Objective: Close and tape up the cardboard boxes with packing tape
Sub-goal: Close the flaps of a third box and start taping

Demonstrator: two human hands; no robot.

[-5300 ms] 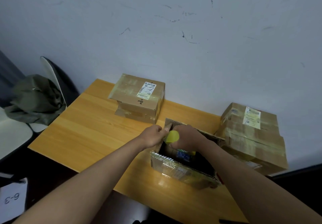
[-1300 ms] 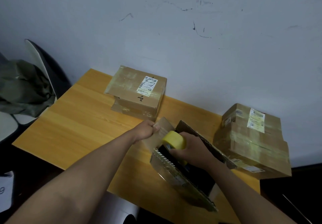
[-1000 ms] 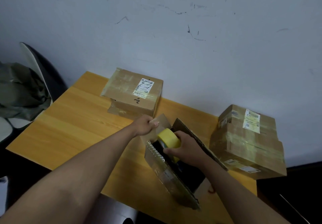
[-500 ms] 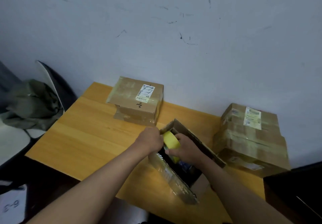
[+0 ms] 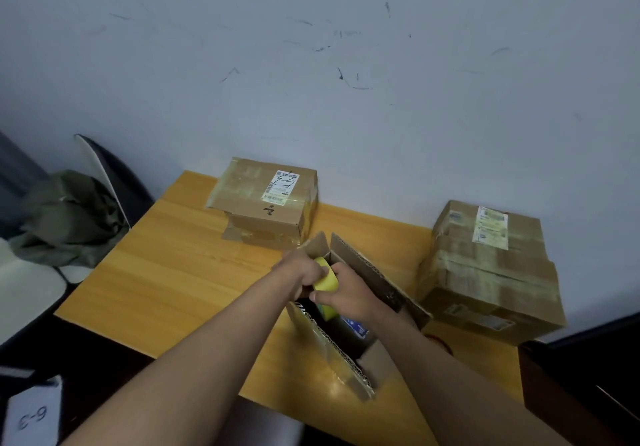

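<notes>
An open cardboard box stands on the wooden table near its front edge, flaps up, with dark contents and something blue inside. My right hand grips a yellow roll of packing tape above the box's far end. My left hand is curled tight against the roll at the box's left end flap; what its fingers pinch is hidden.
A taped box with a label sits at the back left by the wall. Two stacked taped boxes stand at the right. A chair with a green garment is left of the table. A dark object lies at the lower right.
My left hand, earlier out on the left end flap, has closed in against the tape roll. The open box has turned so its long side runs toward me.
</notes>
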